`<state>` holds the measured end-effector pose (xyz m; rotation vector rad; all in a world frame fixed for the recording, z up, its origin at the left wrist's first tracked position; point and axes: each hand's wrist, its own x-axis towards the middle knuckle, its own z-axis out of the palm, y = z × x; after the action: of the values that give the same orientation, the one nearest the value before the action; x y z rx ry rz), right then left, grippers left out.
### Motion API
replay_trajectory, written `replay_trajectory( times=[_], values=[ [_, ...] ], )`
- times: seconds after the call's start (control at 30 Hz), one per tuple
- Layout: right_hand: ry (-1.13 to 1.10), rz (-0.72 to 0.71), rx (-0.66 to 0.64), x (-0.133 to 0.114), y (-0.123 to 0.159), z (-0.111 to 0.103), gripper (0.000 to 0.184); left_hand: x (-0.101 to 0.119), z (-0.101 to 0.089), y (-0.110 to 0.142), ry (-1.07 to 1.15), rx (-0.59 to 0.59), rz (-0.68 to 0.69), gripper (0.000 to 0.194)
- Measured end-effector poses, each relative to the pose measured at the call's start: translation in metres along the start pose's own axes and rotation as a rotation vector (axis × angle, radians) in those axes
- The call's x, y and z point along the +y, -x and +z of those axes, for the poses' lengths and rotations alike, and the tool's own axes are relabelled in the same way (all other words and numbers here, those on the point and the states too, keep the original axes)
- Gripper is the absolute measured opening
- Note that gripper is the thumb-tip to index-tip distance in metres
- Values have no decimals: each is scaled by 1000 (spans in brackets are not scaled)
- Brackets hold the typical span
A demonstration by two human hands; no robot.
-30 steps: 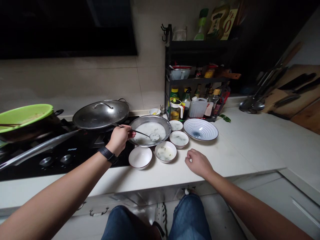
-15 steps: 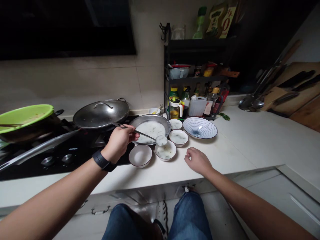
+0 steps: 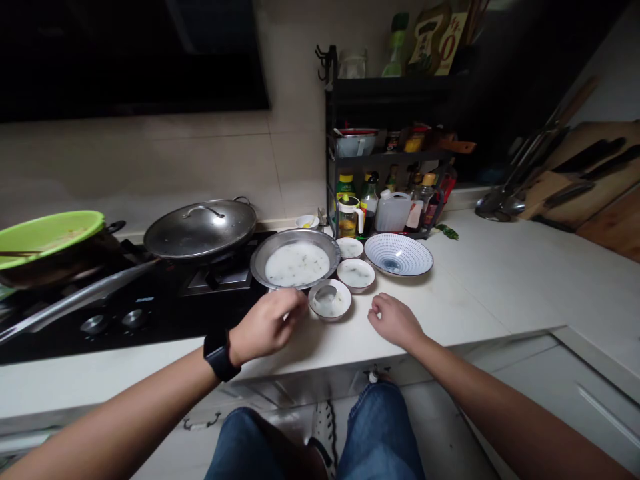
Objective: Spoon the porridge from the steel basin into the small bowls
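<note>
My left hand (image 3: 270, 325), a dark watch on its wrist, is closed round the ladle, whose handle it mostly hides. The metal head of the ladle (image 3: 326, 292) is tipped inside a small white bowl (image 3: 345, 310) of milky soup with green bits. Behind my left hand stands a wide metal basin (image 3: 256, 270) of the same white soup. Two more small filled bowls, a middle one (image 3: 367, 285) and a rear one (image 3: 356, 251), stand behind the ladle's bowl. My right hand (image 3: 396, 321) rests in a loose fist on the counter, touching no bowl; nothing shows in it.
A large patterned bowl (image 3: 423, 263) stands right of the small bowls. On the black stove (image 3: 165, 300) sit a lidded wok (image 3: 200, 227) and a pot under a green basin (image 3: 90, 223). A black rack (image 3: 390, 85) of bottles stands behind, with a knife block (image 3: 547, 193) far right.
My left hand has moved right and toward me, and the ladle has gone from above the basin's edge into the small bowl. The front-left bowl is now hidden behind my hand.
</note>
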<state>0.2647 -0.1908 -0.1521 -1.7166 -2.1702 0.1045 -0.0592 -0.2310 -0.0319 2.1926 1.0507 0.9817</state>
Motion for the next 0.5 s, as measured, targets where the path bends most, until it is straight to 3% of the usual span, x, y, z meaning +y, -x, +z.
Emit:
replay_trajectory(
  times=[0.07, 0.1, 0.17, 0.3, 0.37, 0.5],
  values=[
    [0, 1, -1, 0, 0, 0, 12, 3, -5, 8, -28, -170, 113, 10],
    [-1, 1, -4, 0, 0, 0, 12, 3, -8, 10, -22, -182, 123, 10],
    [-1, 3, -10, 0, 0, 0, 12, 3, -15, 10, 0, -23, 60, 12],
    [0, 5, -12, 1, -1, 1, 13, -10, -30, -6, 6, 524, -180, 16],
    [1, 4, -11, 1, -1, 1, 13, -23, -36, -17, -13, 580, -258, 12],
    [5, -1, -6, 1, 0, 2, 12, -55, -37, -28, -61, 527, -327, 17]
  ],
)
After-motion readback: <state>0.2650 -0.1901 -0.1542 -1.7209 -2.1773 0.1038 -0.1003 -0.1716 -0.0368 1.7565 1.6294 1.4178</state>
